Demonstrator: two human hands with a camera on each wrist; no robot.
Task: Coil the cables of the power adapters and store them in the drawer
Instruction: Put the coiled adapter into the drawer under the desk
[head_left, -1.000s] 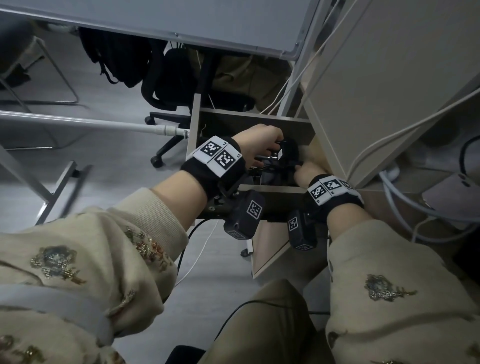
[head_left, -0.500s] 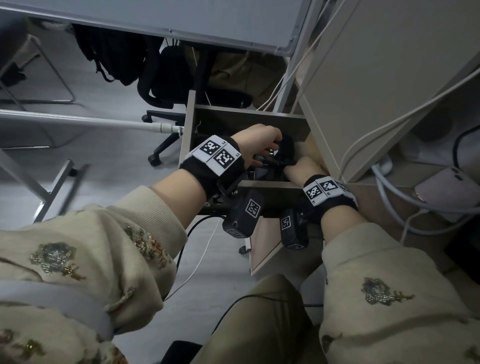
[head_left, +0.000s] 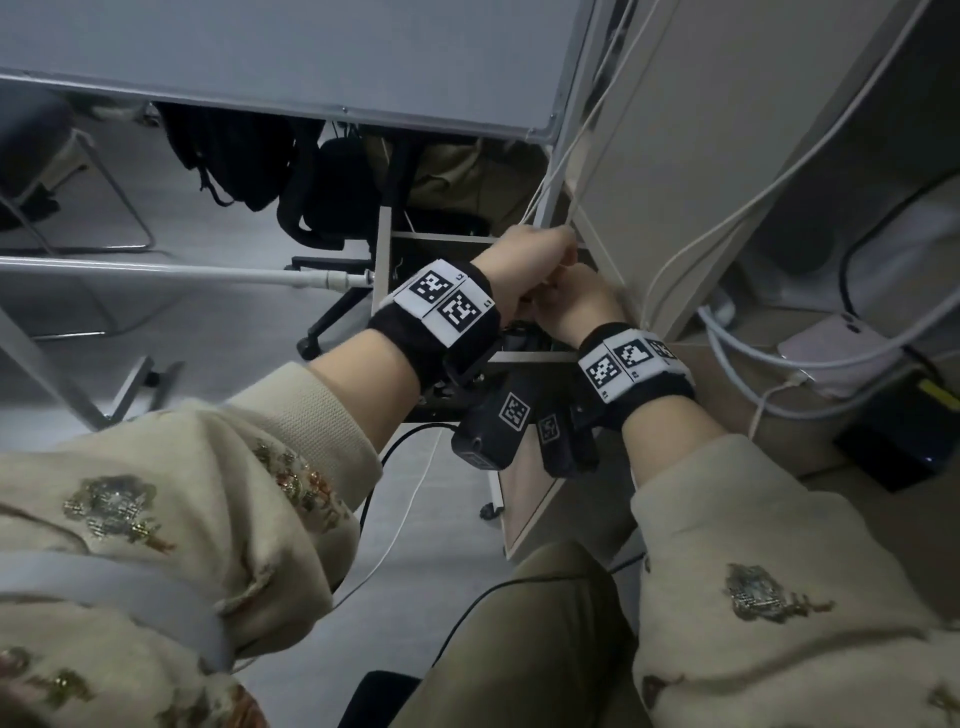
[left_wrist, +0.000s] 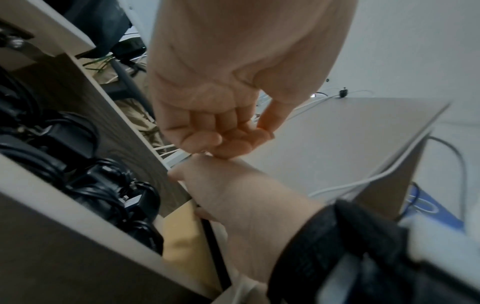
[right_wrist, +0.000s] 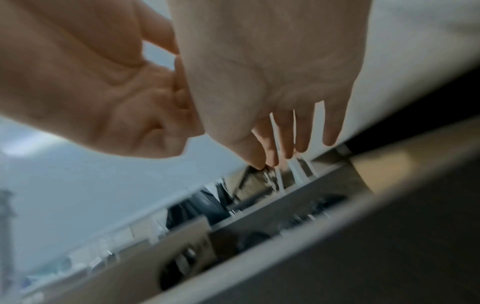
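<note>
The drawer (head_left: 381, 260) stands pulled out under the desk. Black power adapters (left_wrist: 109, 185) with coiled cables lie inside it; in the head view my wrists hide most of them. Both hands are above the drawer's far right corner, close together and holding nothing. My left hand (head_left: 535, 257) has its fingers (left_wrist: 207, 133) curled into the palm and the thumb out. Just below it, my right hand (head_left: 574, 304) has straight fingers (right_wrist: 285, 133) that point down at the drawer's edge (right_wrist: 259, 216).
White cables (head_left: 727, 228) run down the side of the beige cabinet (head_left: 727, 130) on the right. A pink phone (head_left: 831, 353) and a black box (head_left: 893, 441) lie beside it. An office chair (head_left: 322, 208) and a metal bar (head_left: 156, 269) stand beyond the drawer.
Both hands have come up out of the drawer towards the cabinet corner. The black adapter that they were handling stays in the drawer.
</note>
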